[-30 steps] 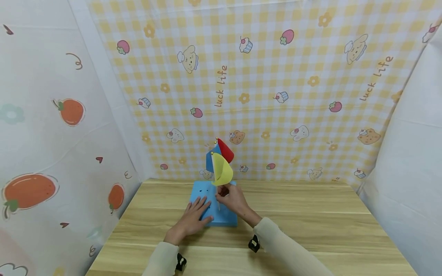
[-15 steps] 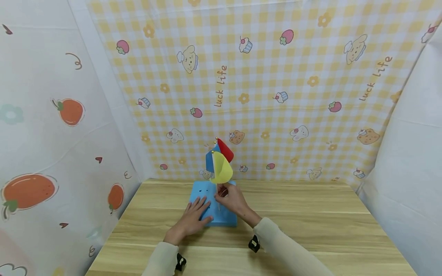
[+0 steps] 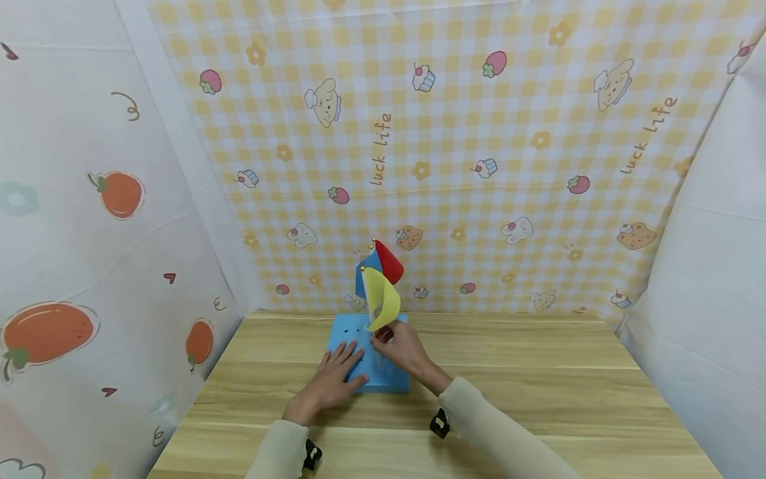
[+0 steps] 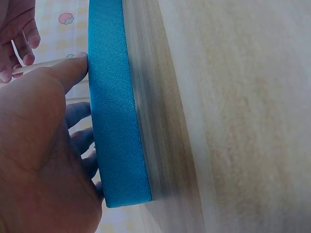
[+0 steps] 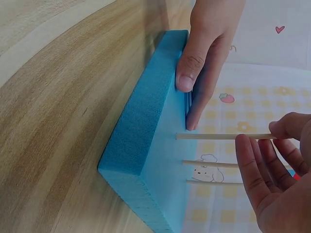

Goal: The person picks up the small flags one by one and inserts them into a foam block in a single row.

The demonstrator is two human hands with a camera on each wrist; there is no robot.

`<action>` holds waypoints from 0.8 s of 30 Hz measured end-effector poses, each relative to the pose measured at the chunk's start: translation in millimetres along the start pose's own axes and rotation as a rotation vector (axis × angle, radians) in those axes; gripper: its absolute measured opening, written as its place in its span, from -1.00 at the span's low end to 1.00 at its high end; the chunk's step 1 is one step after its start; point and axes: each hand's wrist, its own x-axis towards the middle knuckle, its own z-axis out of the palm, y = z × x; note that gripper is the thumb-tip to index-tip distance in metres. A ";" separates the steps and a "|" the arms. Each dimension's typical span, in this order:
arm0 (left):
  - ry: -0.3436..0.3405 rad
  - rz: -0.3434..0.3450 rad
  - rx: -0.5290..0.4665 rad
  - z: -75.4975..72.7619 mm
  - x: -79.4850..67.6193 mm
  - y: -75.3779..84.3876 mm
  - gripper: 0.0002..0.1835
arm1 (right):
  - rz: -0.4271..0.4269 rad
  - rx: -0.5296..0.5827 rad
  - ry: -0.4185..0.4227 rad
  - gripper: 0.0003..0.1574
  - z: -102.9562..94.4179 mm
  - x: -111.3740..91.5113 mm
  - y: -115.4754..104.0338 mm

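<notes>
A light blue foam block (image 3: 391,379) lies flat on the table. My left hand (image 3: 335,379) rests on its left part, fingers spread and straight, the thumb near the front edge. With thumb and fingertips my right hand (image 3: 409,349) pinches the thin stick (image 5: 209,136) of a yellow flag (image 3: 385,303), whose lower end meets the block's top. Behind it stand a blue flag (image 3: 369,261) and a red flag (image 3: 389,264) with gold beads at their tops. Their two sticks rise from the block alongside the pinched one in the right wrist view.
Small dark holes (image 3: 346,330) mark the block's upper left. The wood-grain table (image 3: 509,372) reaches out on both sides. A yellow checked cloth (image 3: 455,206) hangs behind, with a white printed cloth (image 3: 72,219) on the left.
The yellow flag has swung and turned between my right fingers, its top now leaning slightly further left and its cloth curling more. My left hand stays put on the block.
</notes>
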 end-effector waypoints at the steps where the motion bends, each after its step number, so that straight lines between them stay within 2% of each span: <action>1: 0.001 0.001 0.006 0.5 0.0 -0.9 -0.23 | 0.002 0.000 -0.002 -0.78 0.2 0.1 0.2; 8: 0.006 0.024 -0.024 -2.5 -1.5 2.0 -0.23 | -0.023 0.006 -0.008 -0.90 -0.2 1.0 2.2; 13: -0.014 -0.003 -0.008 -6.2 -1.7 6.4 -0.26 | -0.059 -0.002 -0.005 -0.88 -1.1 0.2 3.0; 24: -0.006 0.013 -0.023 -7.3 -3.4 8.4 -0.26 | -0.028 0.006 -0.023 -0.79 -0.6 -2.4 -1.1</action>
